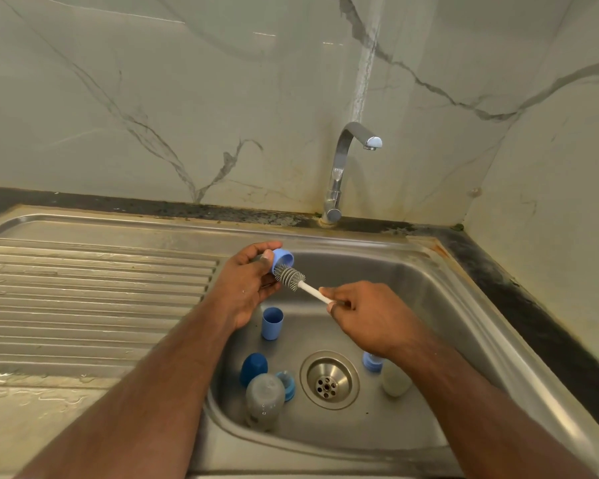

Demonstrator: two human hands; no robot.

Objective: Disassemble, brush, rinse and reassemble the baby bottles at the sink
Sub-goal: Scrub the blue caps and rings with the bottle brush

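Over the far left corner of the steel sink (440, 292), the left hand (248, 281) gripped a light-blue bottle cap (284, 258), its fingers and thumb curled round the cap with the opening turned toward the right. The right hand (363, 314) pinched the white handle of a bottle brush (293, 275) between thumb and fingertips, and the grey bristled head of the brush sat at the mouth of the cap, partly inside it. Both hands were held above the basin, not touching its floor. Below the left hand, near the left wall of the sink, a light-blue cup-shaped cap (272, 323) stood upright with its opening up. Nearer the front left corner a dark-blue domed cap (254, 368) stood just beside a clear grey bottle (264, 399) lying on its side, and a blue collar with its teat (287, 383) lay touching that bottle, between it and the drain (329, 380). To the right of the drain, partly hidden under the right forearm, a second pale bottle (396, 380) lay with a blue collar (372, 363) at its far end. A chrome tap (343, 167) rose from the far edge of the sink, its spout pointing right, with no water visible. The ribbed draining board (83, 299) stretched off to the left of the basin.
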